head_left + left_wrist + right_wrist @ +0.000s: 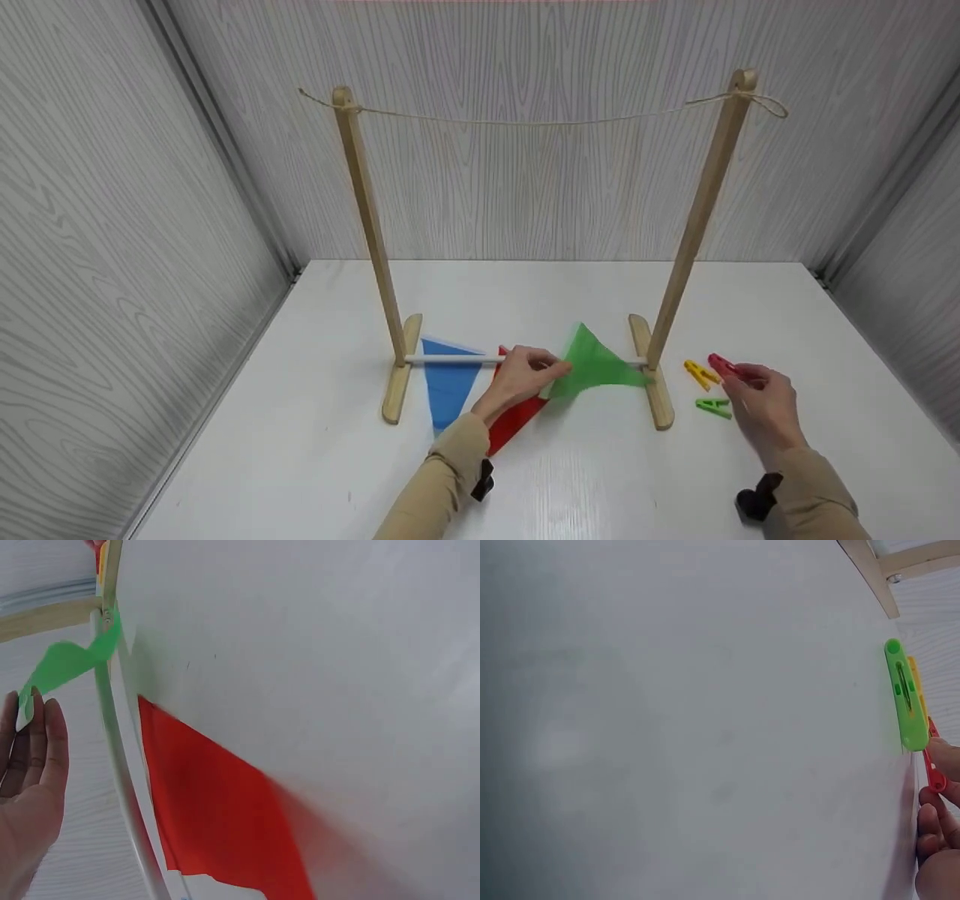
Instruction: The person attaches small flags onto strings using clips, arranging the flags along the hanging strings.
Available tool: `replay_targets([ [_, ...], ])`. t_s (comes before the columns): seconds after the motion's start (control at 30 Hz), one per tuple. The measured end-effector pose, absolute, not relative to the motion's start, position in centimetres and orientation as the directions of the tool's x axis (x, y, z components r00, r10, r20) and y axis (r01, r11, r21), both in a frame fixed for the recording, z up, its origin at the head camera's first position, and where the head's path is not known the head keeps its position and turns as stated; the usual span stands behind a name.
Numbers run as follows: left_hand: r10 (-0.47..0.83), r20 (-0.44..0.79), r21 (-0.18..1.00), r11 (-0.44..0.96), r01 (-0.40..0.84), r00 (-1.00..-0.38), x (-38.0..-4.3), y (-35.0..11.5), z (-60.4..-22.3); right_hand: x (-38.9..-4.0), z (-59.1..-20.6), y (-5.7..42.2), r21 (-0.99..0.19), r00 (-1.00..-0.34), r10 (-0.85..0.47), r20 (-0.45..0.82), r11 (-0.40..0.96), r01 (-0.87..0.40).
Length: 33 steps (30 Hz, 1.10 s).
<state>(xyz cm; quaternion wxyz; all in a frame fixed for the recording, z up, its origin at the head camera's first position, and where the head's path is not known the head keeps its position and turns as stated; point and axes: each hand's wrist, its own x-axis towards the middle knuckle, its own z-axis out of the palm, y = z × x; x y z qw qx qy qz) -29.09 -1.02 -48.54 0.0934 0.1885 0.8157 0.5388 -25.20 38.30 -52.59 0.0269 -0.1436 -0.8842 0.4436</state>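
Observation:
My left hand pinches the white-edged side of a green cloth pennant and holds it up off the table, its tip trailing toward the right foot of a wooden stand. Beneath that hand lies a red pennant, and farther left a blue pennant. On the right, my right hand grips a red clothespin between thumb and fingers. Beside it lie a yellow clothespin and a green clothespin on the table.
Two wooden posts rise from flat feet joined by a white rod. A thin string is tied between the post tops and sags slightly. Wood-grain panels enclose the white table at the back and sides.

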Motion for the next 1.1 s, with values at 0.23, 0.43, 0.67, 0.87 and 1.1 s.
replay_targets([
  [0.23, 0.411, 0.177, 0.889, 0.322, 0.325, -0.894, -29.0, -1.6, -48.3, -25.4, -51.5, 37.8, -0.823, -0.944, 0.33, -0.002, 0.535, 0.189],
  [0.43, 0.294, 0.247, 0.913, 0.248, 0.323, -0.923, -28.7, -1.5, -47.6, -25.8, -50.0, 37.2, -0.897, -0.911, 0.408, 0.057, 0.422, 0.133],
  [0.67, 0.168, 0.268, 0.942, 0.16, 0.294, -0.949, -28.4, -1.3, -46.6, -26.3, -48.1, 36.6, -0.981, -0.891, 0.444, 0.09, 0.196, -0.001],
  [0.87, 0.126, 0.243, 0.967, 0.044, 0.25, -0.962, -28.5, -1.4, -45.6, -26.5, -46.3, 35.8, -0.984, -0.907, 0.4, 0.132, -0.059, -0.169],
  [1.1, 0.065, 0.23, 0.972, -0.07, 0.226, -0.971, -28.9, -1.1, -44.3, -26.7, -43.8, 35.1, -0.936, -0.93, 0.329, 0.164, -0.245, -0.252],
])
